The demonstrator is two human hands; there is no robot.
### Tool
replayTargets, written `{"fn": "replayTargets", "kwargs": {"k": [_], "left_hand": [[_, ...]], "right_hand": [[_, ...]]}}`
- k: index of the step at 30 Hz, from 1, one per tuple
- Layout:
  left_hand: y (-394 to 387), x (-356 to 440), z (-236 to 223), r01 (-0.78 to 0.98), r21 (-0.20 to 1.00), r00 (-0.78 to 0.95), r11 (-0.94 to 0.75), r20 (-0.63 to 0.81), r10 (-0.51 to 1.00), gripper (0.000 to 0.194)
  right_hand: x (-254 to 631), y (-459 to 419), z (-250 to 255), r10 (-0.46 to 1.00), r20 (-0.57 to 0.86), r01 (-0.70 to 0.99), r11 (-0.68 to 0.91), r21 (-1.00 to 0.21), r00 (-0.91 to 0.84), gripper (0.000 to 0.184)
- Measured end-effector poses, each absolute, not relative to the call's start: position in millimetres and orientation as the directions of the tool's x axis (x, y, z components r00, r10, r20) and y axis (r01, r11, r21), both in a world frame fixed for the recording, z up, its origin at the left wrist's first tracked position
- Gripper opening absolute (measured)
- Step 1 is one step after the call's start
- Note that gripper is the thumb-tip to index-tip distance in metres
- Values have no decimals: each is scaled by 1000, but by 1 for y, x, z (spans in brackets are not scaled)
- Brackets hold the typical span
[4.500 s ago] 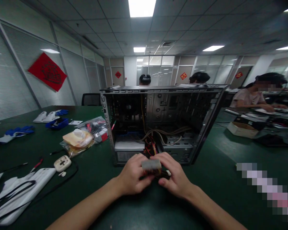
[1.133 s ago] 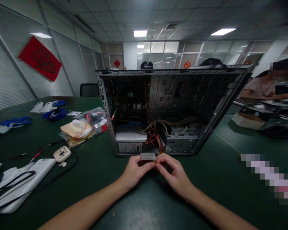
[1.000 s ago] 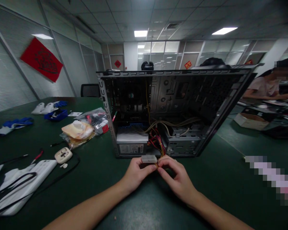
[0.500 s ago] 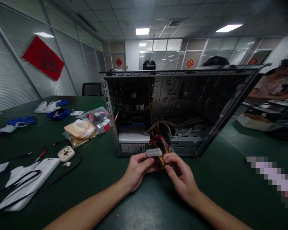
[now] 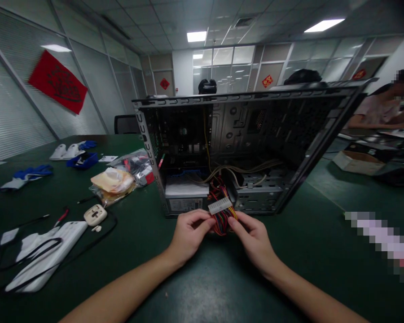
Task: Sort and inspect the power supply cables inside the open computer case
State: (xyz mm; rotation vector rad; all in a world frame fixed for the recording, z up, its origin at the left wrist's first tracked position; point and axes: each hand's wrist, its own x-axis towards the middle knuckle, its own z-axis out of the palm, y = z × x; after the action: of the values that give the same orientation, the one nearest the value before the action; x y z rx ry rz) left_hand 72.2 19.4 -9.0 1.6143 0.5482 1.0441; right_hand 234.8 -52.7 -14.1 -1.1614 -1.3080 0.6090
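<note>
A wide pale power connector (image 5: 220, 206) with a bundle of coloured wires (image 5: 222, 223) is held up in front of an open computer case (image 5: 245, 99). My left hand (image 5: 190, 233) pinches the bundle from the left, just below the connector. From the right, my right hand (image 5: 252, 233) pinches the same wires between thumb and fingers. More red and yellow wires run back from the connector into the case, beside the power supply (image 5: 186, 204). Inside, a fan and grey cables (image 5: 245, 169) show; the upper interior is dark.
Left on the green table (image 5: 202, 291) lie a white power strip-like object (image 5: 50, 255), a beige earbud case (image 5: 95, 215), a plastic bag of items (image 5: 112, 181), a blue tray (image 5: 82, 160) and gloves (image 5: 33, 174). At right stand a cardboard box (image 5: 358, 161) and a seated person (image 5: 377, 110).
Both hands have turned the connector so its broad, ridged side and the coloured wires beneath it face me. The right hand's fingers have closed in on the bundle. The view has shifted slightly.
</note>
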Motion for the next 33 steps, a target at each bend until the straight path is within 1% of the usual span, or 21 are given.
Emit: {"fn": "replayTargets", "kwargs": {"k": [2,5,8,12,15,20,27,30,33], "left_hand": [[20,70,-7,-113,904,496,-413,411,764,21],[21,70,-8,-70,863,474,-501,470,744,20],[19,72,-9,-80,848,475,-524,495,727,16],[15,74,-5,-78,825,471,-560,525,709,9],[12,74,-2,-21,782,433,-623,569,699,12],[13,73,-3,8,780,455,-626,554,697,13],[13,75,0,-25,800,466,-600,540,701,12],[12,75,2,-1,786,480,-619,543,689,14],[14,74,1,16,784,516,-620,525,677,11]], "right_hand": [[233,-52,-13,892,388,189,350,-918,233,31],[233,-52,-14,895,373,157,343,-926,245,30],[232,-53,-16,892,376,157,345,-925,253,31],[231,-54,-18,875,400,198,356,-913,272,31],[231,-54,-18,870,409,209,361,-909,274,32],[231,-52,-19,874,407,218,356,-909,266,33],[229,-52,-21,868,403,201,357,-912,288,34],[229,-52,-20,864,408,201,361,-911,297,32],[229,-52,-19,861,422,208,374,-904,285,31]]}}
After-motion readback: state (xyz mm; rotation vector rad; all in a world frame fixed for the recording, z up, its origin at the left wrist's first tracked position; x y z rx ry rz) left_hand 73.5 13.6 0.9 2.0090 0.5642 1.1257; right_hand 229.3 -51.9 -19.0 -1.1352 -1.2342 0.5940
